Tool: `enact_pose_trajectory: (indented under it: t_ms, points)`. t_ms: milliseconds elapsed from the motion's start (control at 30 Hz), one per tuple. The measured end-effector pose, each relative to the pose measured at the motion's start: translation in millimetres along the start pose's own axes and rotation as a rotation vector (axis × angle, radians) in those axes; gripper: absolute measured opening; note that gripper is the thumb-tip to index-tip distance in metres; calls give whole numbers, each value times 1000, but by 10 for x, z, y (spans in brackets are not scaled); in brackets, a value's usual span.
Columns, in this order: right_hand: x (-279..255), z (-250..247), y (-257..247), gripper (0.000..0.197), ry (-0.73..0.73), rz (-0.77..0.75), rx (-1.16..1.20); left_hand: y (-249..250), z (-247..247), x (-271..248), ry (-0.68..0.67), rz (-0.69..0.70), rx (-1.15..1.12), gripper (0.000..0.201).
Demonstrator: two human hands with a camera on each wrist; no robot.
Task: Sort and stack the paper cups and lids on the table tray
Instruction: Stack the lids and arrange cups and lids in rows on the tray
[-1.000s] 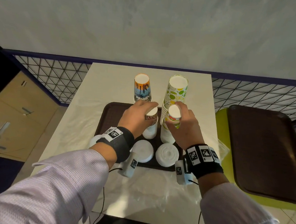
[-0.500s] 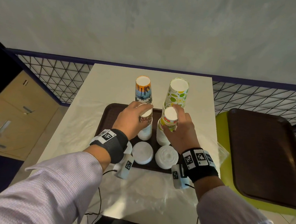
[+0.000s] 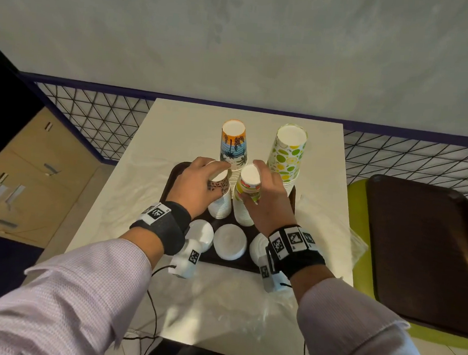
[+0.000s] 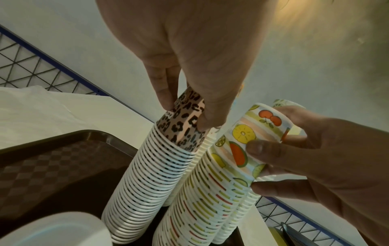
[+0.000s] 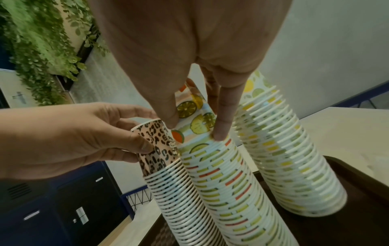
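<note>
Four upside-down cup stacks stand on the brown tray (image 3: pixel 180 173). My left hand (image 3: pixel 199 186) pinches the leopard-print cup (image 4: pixel 185 131) on top of the front-left stack, fingers and thumb on its sides. My right hand (image 5: pixel 195 129) grips the fruit-print cup (image 5: pixel 195 114) atop the front-right stack (image 5: pixel 227 191). Behind them stand a palm-sunset stack (image 3: pixel 233 149) and a taller lime-print stack (image 3: pixel 287 156). Three white lid piles lie along the tray's near edge, the middle lid pile (image 3: pixel 229 245) in full view and the outer ones partly hidden by my wrists.
A second brown tray (image 3: pixel 427 246) lies on a green seat to the right. Crumpled clear plastic (image 3: pixel 357 241) lies at the table's right edge. A wire-mesh railing (image 3: pixel 93 117) runs behind the table, and cardboard boxes (image 3: pixel 33 177) sit on the floor at left.
Both hands have stayed on the top cups of the two front stacks. Only the view has shifted slightly.
</note>
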State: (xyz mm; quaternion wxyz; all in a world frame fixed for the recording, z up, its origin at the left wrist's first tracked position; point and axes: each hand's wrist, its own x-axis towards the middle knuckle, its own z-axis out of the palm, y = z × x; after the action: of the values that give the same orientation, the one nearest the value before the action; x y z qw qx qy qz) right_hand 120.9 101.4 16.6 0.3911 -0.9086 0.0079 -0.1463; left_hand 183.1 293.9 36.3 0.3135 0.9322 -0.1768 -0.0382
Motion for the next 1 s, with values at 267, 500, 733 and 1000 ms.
enact_pose_trajectory:
  t_ms: [267, 500, 733, 1000]
  points:
    - [89, 175, -165, 80, -96, 17, 18, -205, -147, 1, 38, -59, 48, 65]
    - [178, 319, -324, 80, -168, 13, 31, -426, -316, -3, 102, -127, 80, 64]
    - [263, 474, -426, 82, -173, -19, 24, -596, -447, 14, 175, -206, 75, 67]
    - [255, 580, -415, 87, -196, 126, 51, -697, -463, 8, 180, -384, -185, 102]
